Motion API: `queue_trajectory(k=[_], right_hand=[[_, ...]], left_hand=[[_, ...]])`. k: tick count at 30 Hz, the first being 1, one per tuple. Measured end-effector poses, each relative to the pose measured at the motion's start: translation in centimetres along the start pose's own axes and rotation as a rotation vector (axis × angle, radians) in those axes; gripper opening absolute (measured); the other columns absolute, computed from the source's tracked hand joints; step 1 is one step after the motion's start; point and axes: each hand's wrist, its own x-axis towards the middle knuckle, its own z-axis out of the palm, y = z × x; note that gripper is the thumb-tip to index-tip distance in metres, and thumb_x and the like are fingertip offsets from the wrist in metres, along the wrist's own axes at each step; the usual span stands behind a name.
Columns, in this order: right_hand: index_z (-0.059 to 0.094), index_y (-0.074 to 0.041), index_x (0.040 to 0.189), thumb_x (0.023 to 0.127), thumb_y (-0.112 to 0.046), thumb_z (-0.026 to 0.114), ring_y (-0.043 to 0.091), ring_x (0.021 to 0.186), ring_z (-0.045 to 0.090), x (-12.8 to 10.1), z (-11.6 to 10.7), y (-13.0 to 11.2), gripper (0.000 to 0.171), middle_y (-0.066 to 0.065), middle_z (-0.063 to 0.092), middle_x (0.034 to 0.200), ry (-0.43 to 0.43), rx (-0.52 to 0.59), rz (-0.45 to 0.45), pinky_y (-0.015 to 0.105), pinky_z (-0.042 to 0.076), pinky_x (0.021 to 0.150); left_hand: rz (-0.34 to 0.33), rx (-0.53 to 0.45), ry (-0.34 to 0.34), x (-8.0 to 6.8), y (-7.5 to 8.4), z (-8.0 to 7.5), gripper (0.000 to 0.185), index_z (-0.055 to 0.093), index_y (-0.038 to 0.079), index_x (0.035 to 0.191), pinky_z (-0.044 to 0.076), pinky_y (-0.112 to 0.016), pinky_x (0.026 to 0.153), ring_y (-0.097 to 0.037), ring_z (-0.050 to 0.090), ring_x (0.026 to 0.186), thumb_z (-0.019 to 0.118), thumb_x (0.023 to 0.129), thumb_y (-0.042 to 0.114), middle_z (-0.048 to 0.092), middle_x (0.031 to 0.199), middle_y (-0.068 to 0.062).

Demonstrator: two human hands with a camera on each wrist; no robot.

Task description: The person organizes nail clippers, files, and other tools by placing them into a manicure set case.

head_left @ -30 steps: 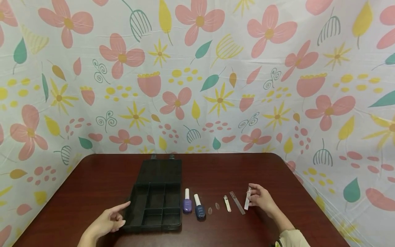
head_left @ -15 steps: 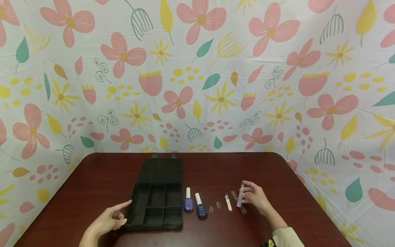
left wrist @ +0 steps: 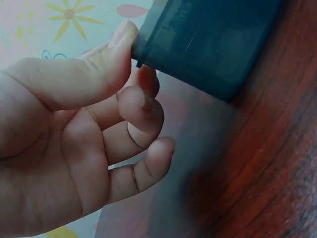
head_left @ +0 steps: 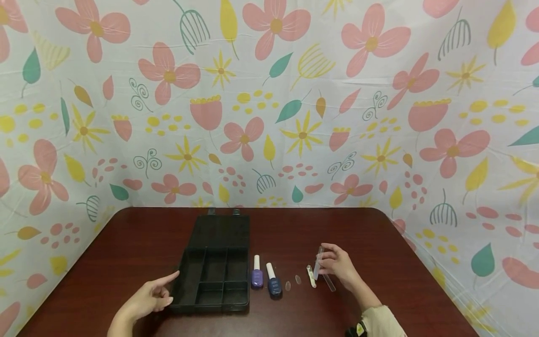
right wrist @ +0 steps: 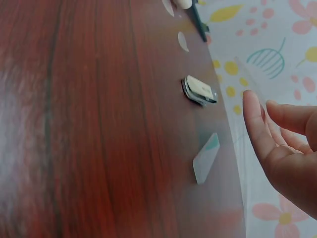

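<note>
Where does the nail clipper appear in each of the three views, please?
Head: the nail clipper is low in the picture, a little right of centre, just left of the clear strip in the right hand.
Left wrist: not in this picture.
Right wrist: right of centre, above the middle.
Shared landmark: the dark red table shows in all three.

Well to the right of the black case (head_left: 219,308), you wear a pale beige sleeve (head_left: 382,323), loose, its cuff (head_left: 372,311) ending short of your right hand (head_left: 338,265) and leaving the wrist bare. On the side of the sleeve nearer the case sits a small black piece (head_left: 350,332) with a bright yellow mark (head_left: 360,330), too small to identify. Left of the case, your left hand (head_left: 145,300) and wrist are bare.
</note>
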Motion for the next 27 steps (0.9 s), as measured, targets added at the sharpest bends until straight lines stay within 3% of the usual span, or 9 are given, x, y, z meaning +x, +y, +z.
queue_trajectory(k=[8,15,27], right_hand=[[0.027,0.015,0.130,0.082,0.013,0.051,0.021,0.077,0.059,0.3,1.0,-0.2,0.054,0.024,0.052,0.099,-0.013,-0.010,-0.001,0.039,0.050,0.066],[0.030,0.014,0.130,0.082,0.013,0.053,0.021,0.075,0.060,0.6,1.9,-0.4,0.054,0.020,0.052,0.093,0.001,0.000,0.017,0.038,0.050,0.066],[0.029,0.016,0.130,0.081,0.013,0.053,0.020,0.073,0.059,1.2,3.8,-0.2,0.054,0.017,0.053,0.091,-0.050,0.041,0.005,0.038,0.050,0.066]], left_hand=[[-0.014,0.042,0.005,0.0,0.0,-0.1,0.070,0.017,-0.015,0.134,0.035,-0.027,0.049,-0.009,0.038,0.052,0.061,0.084,0.006,0.045,0.065,-0.001],[-0.073,0.046,0.017,0.0,0.2,0.0,0.069,0.016,-0.011,0.136,0.040,-0.028,0.053,-0.010,0.038,0.052,0.059,0.087,0.012,0.048,0.068,-0.002],[-0.025,0.104,0.032,0.2,0.3,0.0,0.069,0.016,-0.011,0.136,0.038,-0.027,0.050,-0.010,0.039,0.051,0.060,0.085,0.008,0.044,0.064,-0.002]])
